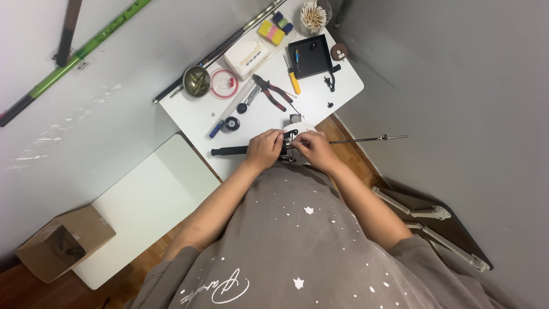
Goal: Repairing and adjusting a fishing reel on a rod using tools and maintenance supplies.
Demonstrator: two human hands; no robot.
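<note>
Head view: the fishing rod (366, 138) lies crosswise at the near edge of the white table (343, 91), its long axis running left to right, black handle end to the left, thin shaft jutting right past the table. The left hand (264, 149) wraps closed around the grip section. The right hand (311, 147), just beside it, pinches the reel (290, 136) between them. Red-handled pliers (273, 93) lie farther back.

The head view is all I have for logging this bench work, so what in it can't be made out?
- Small part between left hand and right hand: fingers cover it.
- Middle of the long black rod with foam handle: hidden under both hands.
- Contents of the round metal bowl: too small.
- Green pole: cut off by the top edge.
</note>
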